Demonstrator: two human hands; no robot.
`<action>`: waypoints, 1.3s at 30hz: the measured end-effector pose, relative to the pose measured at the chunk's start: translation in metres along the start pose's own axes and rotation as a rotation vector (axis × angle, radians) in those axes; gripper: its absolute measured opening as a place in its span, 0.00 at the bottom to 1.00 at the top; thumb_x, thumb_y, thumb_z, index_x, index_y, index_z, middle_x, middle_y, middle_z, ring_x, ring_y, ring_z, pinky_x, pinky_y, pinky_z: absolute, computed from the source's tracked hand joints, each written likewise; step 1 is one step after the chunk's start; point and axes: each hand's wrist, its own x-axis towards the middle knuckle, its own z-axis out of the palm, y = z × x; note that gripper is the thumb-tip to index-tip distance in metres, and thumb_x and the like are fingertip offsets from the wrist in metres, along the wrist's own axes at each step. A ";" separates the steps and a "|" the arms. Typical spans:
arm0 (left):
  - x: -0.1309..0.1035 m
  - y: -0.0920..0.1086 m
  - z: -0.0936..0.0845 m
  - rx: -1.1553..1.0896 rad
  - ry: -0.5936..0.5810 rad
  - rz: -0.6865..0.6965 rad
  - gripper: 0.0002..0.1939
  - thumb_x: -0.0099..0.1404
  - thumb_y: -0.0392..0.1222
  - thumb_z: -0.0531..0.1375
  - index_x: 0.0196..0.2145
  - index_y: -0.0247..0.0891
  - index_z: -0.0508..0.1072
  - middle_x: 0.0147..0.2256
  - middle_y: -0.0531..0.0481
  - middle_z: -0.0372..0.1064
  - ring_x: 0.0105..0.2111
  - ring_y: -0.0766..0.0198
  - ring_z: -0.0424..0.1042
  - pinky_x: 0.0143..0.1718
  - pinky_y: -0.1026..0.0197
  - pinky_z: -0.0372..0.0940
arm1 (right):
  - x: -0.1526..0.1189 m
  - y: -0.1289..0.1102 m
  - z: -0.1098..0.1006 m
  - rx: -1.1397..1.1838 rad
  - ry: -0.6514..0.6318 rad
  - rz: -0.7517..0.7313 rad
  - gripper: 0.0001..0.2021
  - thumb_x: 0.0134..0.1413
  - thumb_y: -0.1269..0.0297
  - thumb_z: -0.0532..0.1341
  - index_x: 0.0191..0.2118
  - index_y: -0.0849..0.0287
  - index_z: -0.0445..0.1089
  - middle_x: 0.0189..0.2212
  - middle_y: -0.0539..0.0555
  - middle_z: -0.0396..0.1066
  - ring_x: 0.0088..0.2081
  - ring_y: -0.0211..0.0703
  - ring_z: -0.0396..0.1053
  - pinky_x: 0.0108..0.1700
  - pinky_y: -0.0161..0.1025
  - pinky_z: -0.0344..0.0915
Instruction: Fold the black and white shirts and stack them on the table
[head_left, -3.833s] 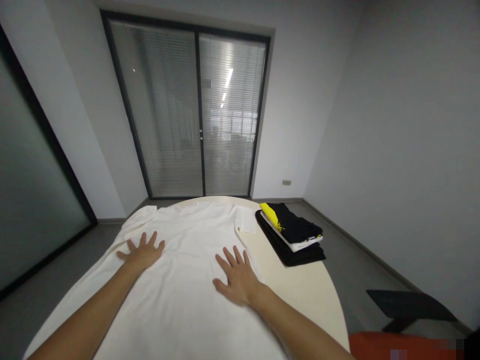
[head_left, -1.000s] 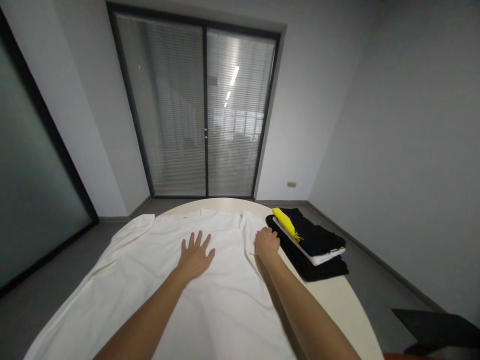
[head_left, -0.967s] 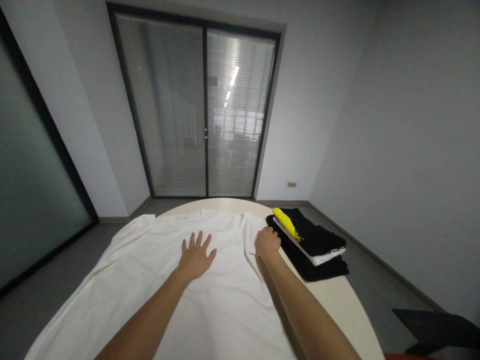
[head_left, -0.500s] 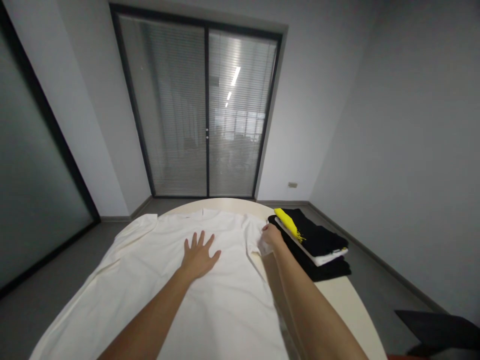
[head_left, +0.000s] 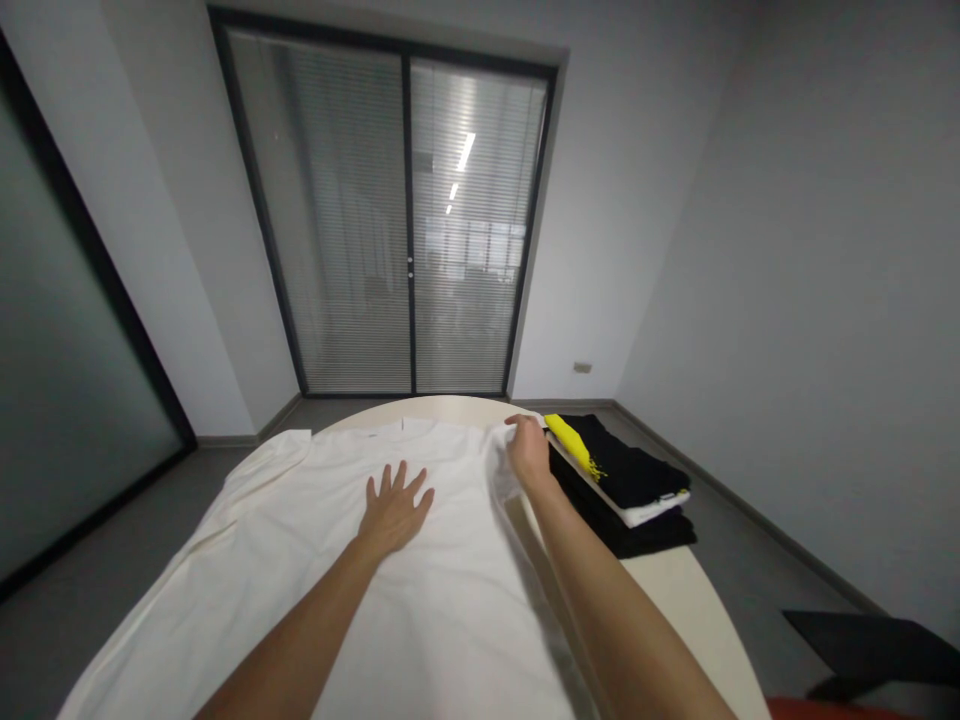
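A white T-shirt [head_left: 442, 560] lies spread over the table, its neckline toward the far edge and some creases along its left side. My left hand [head_left: 394, 512] rests flat on the upper chest of the shirt, fingers spread. At the shirt's right sleeve, my right hand [head_left: 529, 450] is closed on the sleeve cloth, its fingertips partly hidden by the hand itself. Right beside that hand is a stack of folded clothes [head_left: 630, 470], mostly black with a white layer, and a yellow piece with fringe-like ends [head_left: 571, 440] on top.
The round cream table [head_left: 686, 600] curves away at the right and far edges. A dark chair-like object [head_left: 877, 645] stands at the lower right. Beyond the table are a glass door with blinds [head_left: 409, 250] and grey walls.
My right hand has moved up and slightly left, lifting the sleeve toward the far edge. My left hand stays flat on the shirt.
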 end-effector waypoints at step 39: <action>0.049 0.047 0.005 -0.087 -0.096 0.103 0.26 0.75 0.50 0.42 0.67 0.52 0.57 0.69 0.52 0.51 0.69 0.51 0.48 0.66 0.45 0.46 | -0.065 0.024 0.052 -0.270 -0.405 -0.193 0.30 0.69 0.53 0.42 0.72 0.60 0.47 0.72 0.62 0.39 0.72 0.58 0.34 0.69 0.58 0.34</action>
